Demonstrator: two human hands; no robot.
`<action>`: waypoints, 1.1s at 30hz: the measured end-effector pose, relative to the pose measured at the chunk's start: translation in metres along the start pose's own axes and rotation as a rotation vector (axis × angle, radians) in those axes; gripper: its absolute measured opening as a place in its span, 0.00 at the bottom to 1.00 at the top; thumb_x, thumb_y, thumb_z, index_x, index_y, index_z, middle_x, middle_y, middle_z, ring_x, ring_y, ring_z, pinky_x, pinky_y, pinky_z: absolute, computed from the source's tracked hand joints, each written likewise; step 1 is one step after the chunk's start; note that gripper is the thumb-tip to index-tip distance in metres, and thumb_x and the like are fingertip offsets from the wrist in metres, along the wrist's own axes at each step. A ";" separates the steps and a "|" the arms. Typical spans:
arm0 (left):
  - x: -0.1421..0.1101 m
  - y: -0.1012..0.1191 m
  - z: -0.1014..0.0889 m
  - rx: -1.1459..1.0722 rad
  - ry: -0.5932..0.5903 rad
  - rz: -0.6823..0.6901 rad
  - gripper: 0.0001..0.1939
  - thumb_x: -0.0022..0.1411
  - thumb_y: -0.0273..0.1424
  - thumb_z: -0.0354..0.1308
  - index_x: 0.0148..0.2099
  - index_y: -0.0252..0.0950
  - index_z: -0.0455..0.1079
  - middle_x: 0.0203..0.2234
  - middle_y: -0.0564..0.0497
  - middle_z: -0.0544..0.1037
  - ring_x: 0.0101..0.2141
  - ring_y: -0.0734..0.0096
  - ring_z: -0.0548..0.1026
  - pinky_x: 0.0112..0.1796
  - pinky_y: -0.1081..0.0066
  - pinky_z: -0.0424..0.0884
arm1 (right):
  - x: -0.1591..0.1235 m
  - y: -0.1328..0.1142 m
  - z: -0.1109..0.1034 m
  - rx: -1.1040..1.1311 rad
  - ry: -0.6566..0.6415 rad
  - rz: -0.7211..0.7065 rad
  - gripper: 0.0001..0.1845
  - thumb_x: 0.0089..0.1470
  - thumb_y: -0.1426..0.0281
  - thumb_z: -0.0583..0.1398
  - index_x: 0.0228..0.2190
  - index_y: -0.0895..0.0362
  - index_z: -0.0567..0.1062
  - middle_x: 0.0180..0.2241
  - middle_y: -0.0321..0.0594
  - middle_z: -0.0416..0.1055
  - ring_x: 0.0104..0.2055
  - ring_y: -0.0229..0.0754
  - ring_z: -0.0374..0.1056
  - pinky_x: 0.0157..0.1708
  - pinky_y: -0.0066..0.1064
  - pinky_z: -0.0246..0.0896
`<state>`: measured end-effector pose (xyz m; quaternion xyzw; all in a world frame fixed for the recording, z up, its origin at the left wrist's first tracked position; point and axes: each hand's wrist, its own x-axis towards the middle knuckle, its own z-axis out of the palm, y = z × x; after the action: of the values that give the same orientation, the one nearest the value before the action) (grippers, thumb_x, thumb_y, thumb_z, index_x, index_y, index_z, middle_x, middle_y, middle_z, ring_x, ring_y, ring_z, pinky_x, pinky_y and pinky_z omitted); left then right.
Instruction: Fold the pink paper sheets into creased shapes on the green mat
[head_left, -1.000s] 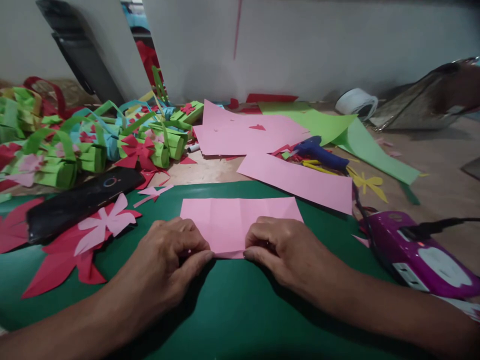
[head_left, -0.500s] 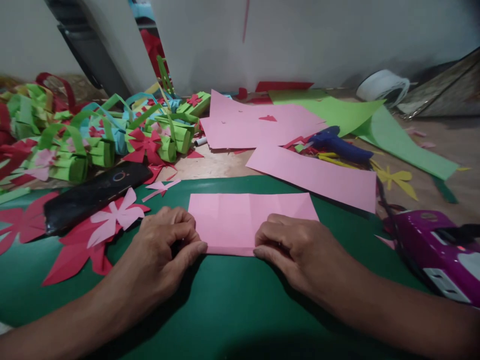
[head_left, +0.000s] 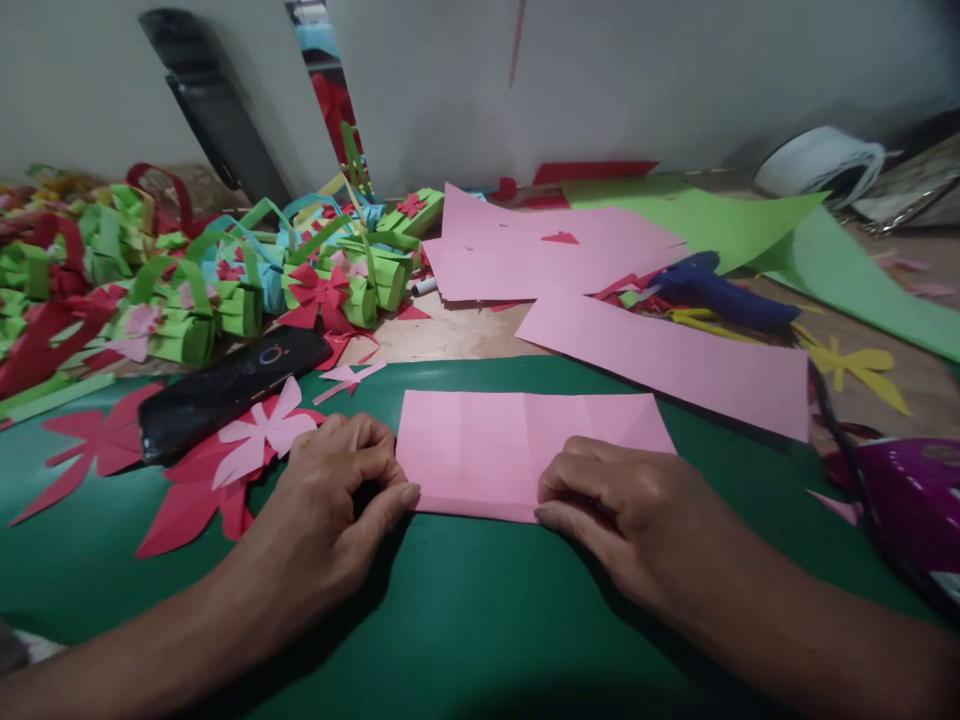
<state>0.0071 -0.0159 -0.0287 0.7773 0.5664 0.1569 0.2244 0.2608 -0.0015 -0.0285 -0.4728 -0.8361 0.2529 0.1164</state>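
A folded pink paper sheet [head_left: 517, 440] with crease lines lies on the dark green mat [head_left: 465, 610]. My left hand [head_left: 330, 500] has its fingers curled, the thumb tip pressing the sheet's near left corner. My right hand [head_left: 637, 520] rests on the sheet's near right part, fingers curled and pinching its front edge. Both forearms reach in from the bottom of the view.
A black phone [head_left: 232, 390] and red and pink paper flowers [head_left: 255, 435] lie left. Green paper baskets [head_left: 187, 300] crowd the far left. Pink sheets [head_left: 667, 360], green sheets [head_left: 705, 220], a blue glue gun [head_left: 720, 290], a yellow cut-out [head_left: 862, 365] and a purple device [head_left: 907, 500] lie right.
My left hand has slid off the sheet toward its left corner, so more of the front edge shows. The view has shifted left; things appear further right.
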 end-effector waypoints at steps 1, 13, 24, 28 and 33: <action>0.000 0.000 0.000 0.003 0.002 0.006 0.15 0.65 0.34 0.48 0.26 0.37 0.64 0.29 0.52 0.66 0.33 0.64 0.64 0.35 0.62 0.57 | 0.000 0.000 0.000 -0.001 -0.001 0.000 0.08 0.55 0.74 0.58 0.24 0.55 0.69 0.26 0.34 0.68 0.26 0.38 0.61 0.27 0.31 0.50; -0.001 -0.001 0.005 0.045 0.065 0.072 0.13 0.65 0.34 0.48 0.28 0.37 0.64 0.30 0.52 0.66 0.33 0.64 0.63 0.35 0.62 0.56 | 0.000 0.000 0.000 -0.014 0.020 -0.008 0.07 0.54 0.74 0.59 0.25 0.55 0.70 0.26 0.34 0.69 0.26 0.38 0.62 0.26 0.31 0.51; 0.001 0.002 0.001 0.394 0.047 0.313 0.21 0.64 0.24 0.46 0.57 0.45 0.63 0.32 0.52 0.70 0.31 0.66 0.65 0.37 0.61 0.55 | 0.002 -0.007 -0.004 -0.019 -0.004 0.050 0.08 0.55 0.75 0.58 0.24 0.56 0.70 0.26 0.35 0.69 0.27 0.37 0.63 0.27 0.30 0.51; 0.005 0.021 -0.008 0.599 -0.156 0.500 0.36 0.59 0.19 0.50 0.64 0.55 0.52 0.33 0.53 0.72 0.30 0.66 0.66 0.37 0.62 0.58 | 0.002 -0.009 -0.005 -0.052 -0.001 0.049 0.08 0.55 0.75 0.59 0.25 0.57 0.70 0.26 0.35 0.69 0.27 0.37 0.63 0.27 0.30 0.50; 0.006 0.034 -0.010 0.737 -0.170 0.590 0.37 0.56 0.17 0.51 0.63 0.53 0.55 0.33 0.52 0.73 0.32 0.64 0.70 0.42 0.58 0.62 | 0.001 -0.009 -0.003 -0.064 0.004 0.051 0.07 0.55 0.75 0.59 0.25 0.57 0.70 0.27 0.35 0.70 0.27 0.37 0.63 0.27 0.30 0.50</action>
<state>0.0316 -0.0175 -0.0022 0.9427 0.3193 -0.0614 -0.0747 0.2552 -0.0038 -0.0206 -0.4980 -0.8311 0.2281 0.0963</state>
